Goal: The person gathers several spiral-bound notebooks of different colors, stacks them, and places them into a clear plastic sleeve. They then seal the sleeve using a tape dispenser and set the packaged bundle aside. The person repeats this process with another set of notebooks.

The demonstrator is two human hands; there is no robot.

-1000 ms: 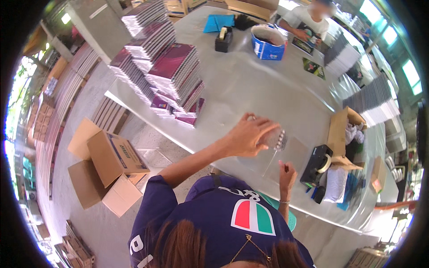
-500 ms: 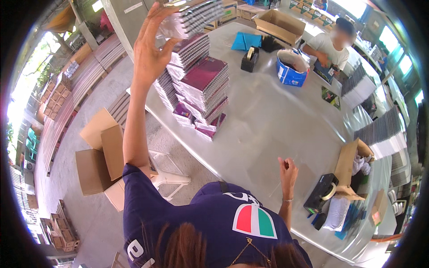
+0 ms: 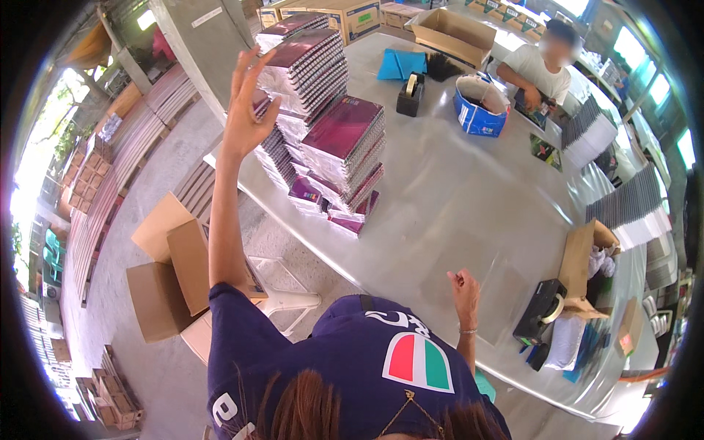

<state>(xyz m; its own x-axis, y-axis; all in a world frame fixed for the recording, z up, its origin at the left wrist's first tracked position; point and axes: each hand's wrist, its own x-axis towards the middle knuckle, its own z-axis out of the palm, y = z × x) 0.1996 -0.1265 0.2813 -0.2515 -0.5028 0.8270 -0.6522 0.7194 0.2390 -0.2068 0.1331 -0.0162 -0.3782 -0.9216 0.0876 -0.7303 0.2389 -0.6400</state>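
Observation:
Purple-covered spiral notebooks (image 3: 342,128) stand in uneven stacks at the near left edge of the grey table. The tallest stack (image 3: 301,70) is at the back, white page edges and wire coils showing. My left hand (image 3: 250,110) is raised beside its left side, fingers and thumb spread, holding nothing. Whether its fingertips touch the notebooks I cannot tell. A few notebooks (image 3: 348,220) lie lower at the front of the pile. Over the table's near side, to the right, my right hand (image 3: 465,295) is held with its fingers curled in and nothing visible in them.
An open carton (image 3: 172,257) and a white plastic chair (image 3: 286,297) stand left of the table (image 3: 433,213). On it are tape dispensers (image 3: 410,95), a blue container (image 3: 480,117) and another carton (image 3: 579,264). Across it sits a person (image 3: 546,73) near stacked notebooks (image 3: 587,132).
The upper notebooks that my left hand was at now rest on the tall stack. That hand has come down and away from them. My right hand has shifted slightly left and nearer.

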